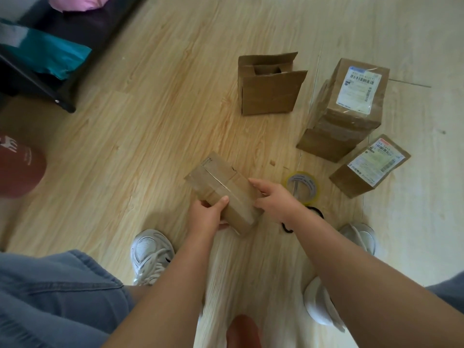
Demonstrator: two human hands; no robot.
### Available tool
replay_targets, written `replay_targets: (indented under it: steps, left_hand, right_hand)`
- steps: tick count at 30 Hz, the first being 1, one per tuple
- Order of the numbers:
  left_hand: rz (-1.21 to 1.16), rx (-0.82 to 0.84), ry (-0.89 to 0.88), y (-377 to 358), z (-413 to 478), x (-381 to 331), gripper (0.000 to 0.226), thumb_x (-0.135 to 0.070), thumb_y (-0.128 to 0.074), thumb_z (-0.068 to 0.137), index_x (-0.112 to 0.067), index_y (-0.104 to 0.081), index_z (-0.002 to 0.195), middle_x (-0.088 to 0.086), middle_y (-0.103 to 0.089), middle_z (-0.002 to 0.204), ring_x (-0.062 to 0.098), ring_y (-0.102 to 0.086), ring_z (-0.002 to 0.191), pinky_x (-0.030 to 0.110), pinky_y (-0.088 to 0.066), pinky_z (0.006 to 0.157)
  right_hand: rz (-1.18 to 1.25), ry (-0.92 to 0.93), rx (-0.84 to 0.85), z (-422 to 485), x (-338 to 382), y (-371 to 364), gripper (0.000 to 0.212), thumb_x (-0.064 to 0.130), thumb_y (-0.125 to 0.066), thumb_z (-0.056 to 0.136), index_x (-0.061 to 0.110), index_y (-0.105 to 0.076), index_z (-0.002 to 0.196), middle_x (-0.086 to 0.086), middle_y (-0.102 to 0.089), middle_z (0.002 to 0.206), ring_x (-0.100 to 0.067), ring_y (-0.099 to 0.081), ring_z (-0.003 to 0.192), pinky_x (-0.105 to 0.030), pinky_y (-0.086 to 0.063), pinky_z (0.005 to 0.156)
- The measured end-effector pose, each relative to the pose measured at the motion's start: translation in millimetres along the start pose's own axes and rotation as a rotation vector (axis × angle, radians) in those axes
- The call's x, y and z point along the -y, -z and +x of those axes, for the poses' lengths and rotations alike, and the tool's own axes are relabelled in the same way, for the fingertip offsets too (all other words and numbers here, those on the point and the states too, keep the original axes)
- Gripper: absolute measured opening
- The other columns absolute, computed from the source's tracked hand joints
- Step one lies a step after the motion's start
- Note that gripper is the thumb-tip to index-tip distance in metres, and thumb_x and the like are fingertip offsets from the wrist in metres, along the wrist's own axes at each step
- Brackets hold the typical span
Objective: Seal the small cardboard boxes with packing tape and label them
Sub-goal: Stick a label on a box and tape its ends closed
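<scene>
On the wood floor [150, 109], centre: left hand [208, 216] grips the near end of a small taped cardboard box [223, 187], thumb on top, fingers curled under. Open-flap box [268, 94] stands further back. Right hand [275, 198]: forefinger straight along the taped box's right edge, thumb against its side, nothing pinched. Tape roll [302, 188] lies just right of that hand. Stacked labelled boxes [349, 116] and a single labelled box [369, 167] are far right.
</scene>
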State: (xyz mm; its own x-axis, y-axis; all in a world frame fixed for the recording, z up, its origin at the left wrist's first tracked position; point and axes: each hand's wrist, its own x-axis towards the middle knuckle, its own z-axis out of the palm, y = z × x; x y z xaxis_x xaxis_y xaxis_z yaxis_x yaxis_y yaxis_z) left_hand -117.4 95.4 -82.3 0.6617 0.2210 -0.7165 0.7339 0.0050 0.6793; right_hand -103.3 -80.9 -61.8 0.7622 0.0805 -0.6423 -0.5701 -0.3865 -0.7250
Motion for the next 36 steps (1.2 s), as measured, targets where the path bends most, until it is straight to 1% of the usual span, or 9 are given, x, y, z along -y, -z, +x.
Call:
replay_targets:
  steps: [5, 8, 11, 13, 15, 18, 21, 27, 36]
  left_hand:
    - [0.107, -0.190, -0.081, -7.3, -0.9, -0.9, 0.087, -0.035, -0.084, 0.072, -0.020, -0.033, 0.141, 0.002, -0.058, 0.124, 0.024, -0.063, 0.106, 0.048, -0.058, 0.085]
    - [-0.009, -0.131, -0.027, -16.2, -6.5, 0.6, 0.083, -0.025, -0.085, 0.072, -0.018, -0.035, 0.138, 0.008, -0.058, 0.126, 0.028, -0.065, 0.104, 0.048, -0.061, 0.075]
    - [-0.064, -0.122, 0.037, -23.3, -12.7, 6.7, 0.075, -0.014, -0.082, 0.079, -0.013, -0.036, 0.138, 0.009, -0.057, 0.125, 0.029, -0.068, 0.099, 0.044, -0.063, 0.068]
    - [-0.025, -0.168, 0.000, -25.2, -13.7, 6.9, 0.075, -0.017, -0.083, 0.077, -0.015, -0.036, 0.136, 0.007, -0.055, 0.130, 0.027, -0.063, 0.108, 0.044, -0.060, 0.082]
    - [0.078, -0.239, -0.053, -24.0, -14.1, 0.5, 0.088, -0.023, -0.086, 0.074, -0.017, -0.031, 0.142, 0.007, -0.046, 0.138, 0.026, -0.054, 0.119, 0.042, -0.049, 0.099]
    - [0.229, -0.355, -0.121, -18.4, -18.9, -13.4, 0.106, -0.033, -0.084, 0.076, -0.016, -0.016, 0.154, 0.012, -0.028, 0.147, 0.030, -0.039, 0.130, 0.040, -0.039, 0.100]
    - [0.385, -0.406, -0.319, -14.4, -24.6, -24.8, 0.087, -0.033, -0.074, 0.086, -0.012, -0.022, 0.153, 0.011, -0.025, 0.154, 0.029, -0.027, 0.141, 0.038, -0.034, 0.107]
    - [0.498, -0.020, -0.520, -32.5, -32.8, -56.2, 0.038, -0.028, -0.066, 0.093, -0.024, -0.056, 0.129, -0.003, -0.049, 0.135, 0.015, -0.048, 0.125, 0.037, -0.043, 0.105]
    - [0.307, 0.200, -0.492, -24.6, -50.9, -95.4, 0.036, -0.023, -0.082, 0.079, -0.018, -0.066, 0.110, 0.000, -0.065, 0.110, 0.012, -0.059, 0.098, 0.027, -0.049, 0.082]
  right_hand:
    - [-0.439, -0.058, -0.398, 3.3, -19.8, 28.9, 0.034, 0.019, -0.051, 0.101, 0.013, -0.058, 0.134, -0.005, -0.062, 0.129, -0.023, -0.058, 0.120, -0.034, -0.048, 0.090]
    - [-0.720, -0.176, -0.284, 7.3, -42.8, 44.6, 0.024, 0.013, -0.053, 0.099, 0.012, -0.055, 0.123, -0.007, -0.059, 0.106, -0.027, -0.059, 0.098, -0.032, -0.042, 0.067]
    - [-0.848, -0.266, -0.149, 12.6, -51.9, 48.4, 0.041, 0.001, -0.054, 0.095, 0.015, -0.051, 0.133, -0.007, -0.059, 0.108, -0.024, -0.056, 0.090, -0.032, -0.046, 0.067]
    - [-0.888, -0.281, -0.134, 16.8, -53.9, 48.9, 0.040, 0.000, -0.052, 0.096, 0.014, -0.054, 0.133, -0.009, -0.061, 0.114, -0.026, -0.060, 0.098, -0.033, -0.051, 0.078]
    - [-0.888, -0.289, -0.148, 18.6, -53.8, 50.2, 0.044, -0.003, -0.049, 0.095, 0.014, -0.055, 0.136, -0.011, -0.061, 0.122, -0.028, -0.060, 0.108, -0.033, -0.051, 0.083]
    - [-0.822, -0.278, -0.201, 16.3, -50.3, 53.6, 0.052, -0.004, -0.047, 0.096, 0.017, -0.048, 0.144, -0.012, -0.059, 0.129, -0.030, -0.059, 0.114, -0.033, -0.048, 0.081]
    - [-0.714, -0.223, -0.301, 9.1, -43.7, 58.7, 0.049, 0.004, -0.047, 0.099, 0.017, -0.047, 0.147, -0.014, -0.059, 0.133, -0.032, -0.058, 0.117, -0.037, -0.049, 0.089]
    - [-0.525, -0.029, -0.393, -21.4, -11.1, 64.3, 0.039, 0.012, -0.046, 0.103, 0.020, -0.056, 0.139, -0.010, -0.063, 0.126, -0.024, -0.061, 0.099, -0.035, -0.050, 0.080]
    - [-0.335, 0.210, -0.286, -62.0, 42.6, 51.1, 0.030, 0.012, -0.052, 0.100, 0.022, -0.071, 0.120, 0.000, -0.071, 0.110, -0.019, -0.063, 0.103, -0.034, -0.050, 0.087]
